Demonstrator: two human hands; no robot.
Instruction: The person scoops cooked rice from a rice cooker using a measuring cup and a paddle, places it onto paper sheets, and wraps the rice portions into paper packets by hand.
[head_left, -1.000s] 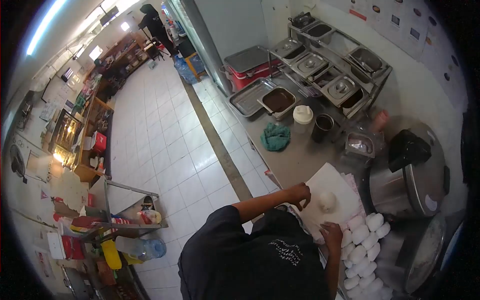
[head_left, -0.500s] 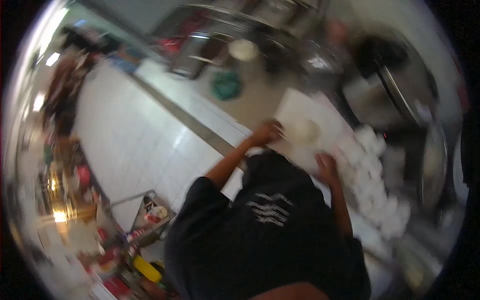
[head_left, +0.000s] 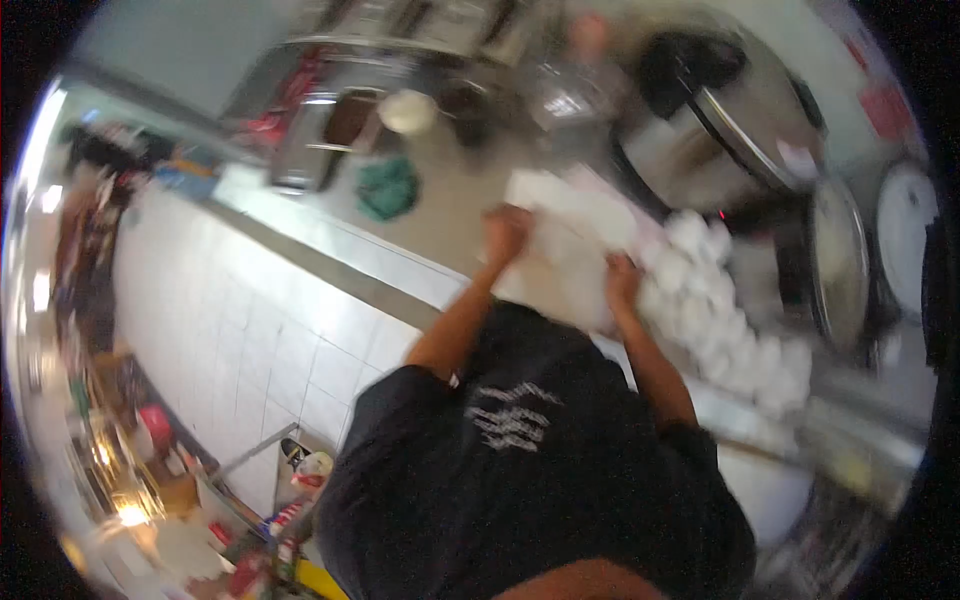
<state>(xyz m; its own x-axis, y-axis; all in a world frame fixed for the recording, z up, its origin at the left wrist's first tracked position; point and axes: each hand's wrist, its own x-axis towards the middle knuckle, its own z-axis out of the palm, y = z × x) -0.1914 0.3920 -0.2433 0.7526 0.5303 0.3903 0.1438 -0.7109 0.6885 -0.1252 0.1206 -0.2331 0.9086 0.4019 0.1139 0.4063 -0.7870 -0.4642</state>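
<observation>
A white sheet, apparently paper (head_left: 575, 205), lies on the counter in front of me, blurred by motion. My left hand (head_left: 508, 232) is closed at the sheet's left edge and appears to pinch it. Across from it, my right hand (head_left: 622, 280) has its fingers curled in at the near right side of the sheet. Whatever lies on or under the paper cannot be made out. Just right of my right hand is a long heap of white wrapped bundles (head_left: 715, 310).
A teal cloth (head_left: 387, 188) rests on the counter left of the sheet. Metal trays (head_left: 300, 145) and a pale-topped container (head_left: 408, 112) stand behind it. A large metal pot (head_left: 745, 140) is at the back right. Tiled floor (head_left: 250, 310) stretches out left.
The view has swung, shifting the counter leftward. My fingers have gone from loose to closed at the sheet. A round pale item seen on the sheet before is no longer distinct.
</observation>
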